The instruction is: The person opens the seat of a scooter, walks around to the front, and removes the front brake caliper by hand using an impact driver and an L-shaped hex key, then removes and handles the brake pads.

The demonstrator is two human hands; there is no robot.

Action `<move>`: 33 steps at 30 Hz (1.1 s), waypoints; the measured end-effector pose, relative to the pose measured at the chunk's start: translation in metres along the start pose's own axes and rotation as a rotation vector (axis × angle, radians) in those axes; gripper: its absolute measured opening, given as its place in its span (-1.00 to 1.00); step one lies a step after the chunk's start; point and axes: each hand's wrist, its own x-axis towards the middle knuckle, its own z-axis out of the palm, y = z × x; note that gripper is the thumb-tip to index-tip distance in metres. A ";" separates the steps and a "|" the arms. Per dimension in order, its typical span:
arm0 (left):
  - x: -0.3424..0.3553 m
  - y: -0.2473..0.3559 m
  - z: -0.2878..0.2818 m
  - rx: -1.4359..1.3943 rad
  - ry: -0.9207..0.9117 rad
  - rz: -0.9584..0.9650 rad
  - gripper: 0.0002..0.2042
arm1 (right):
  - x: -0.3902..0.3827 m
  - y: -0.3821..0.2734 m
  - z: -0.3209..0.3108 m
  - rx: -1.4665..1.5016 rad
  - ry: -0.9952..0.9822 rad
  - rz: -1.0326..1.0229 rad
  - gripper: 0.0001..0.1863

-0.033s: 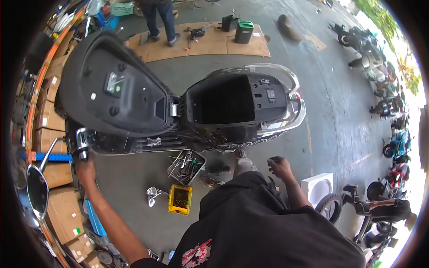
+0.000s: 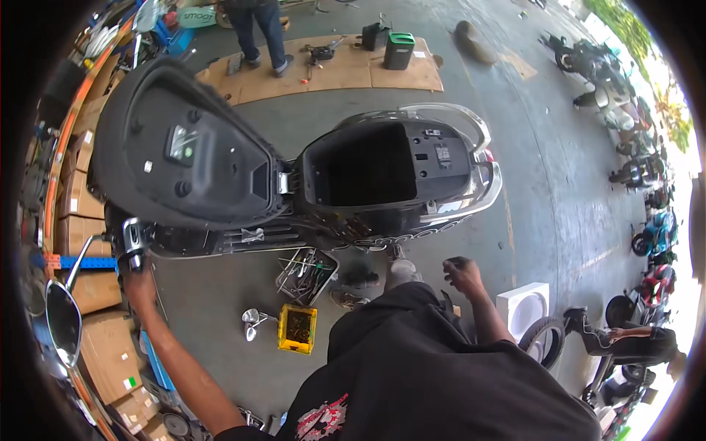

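A black scooter stands crosswise in front of me, its seat (image 2: 220, 158) tipped up to the left and the storage well (image 2: 368, 165) under it uncovered. My left hand (image 2: 137, 285) is closed around the handlebar grip (image 2: 132, 250) at the scooter's left end; part of the fingers is hidden. A round mirror (image 2: 64, 323) on a chrome stalk sticks out beside it. Away from the scooter's side, my right hand (image 2: 463, 274) is held over the floor with curled fingers. A dark patch shows at these fingers, and I cannot tell whether it is a held thing.
Near my feet lie a tray of tools (image 2: 309, 275), a yellow crate (image 2: 297, 328) of small parts and a loose mirror (image 2: 251, 323). Cartons (image 2: 110, 353) fill shelving at left. A tyre (image 2: 543, 342) and a seated person (image 2: 625, 344) are at right. Another person stands on cardboard beyond.
The tipped-up seat and the handlebar grip sit slightly lower in the picture, nearer to me. My left hand stays on the grip, and my right hand keeps its curled pose.
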 end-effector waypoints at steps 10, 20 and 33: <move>0.006 -0.020 -0.004 0.010 0.039 0.035 -0.43 | 0.155 -0.069 -0.092 -0.350 0.656 -0.509 -0.73; 0.001 -0.003 -0.015 0.328 0.034 -0.180 -0.49 | 0.231 -0.056 -0.113 -0.525 0.551 -0.280 -0.55; 0.005 -0.021 -0.009 0.158 0.000 -0.175 -0.37 | 0.228 -0.084 -0.112 -0.418 0.486 -0.007 -0.56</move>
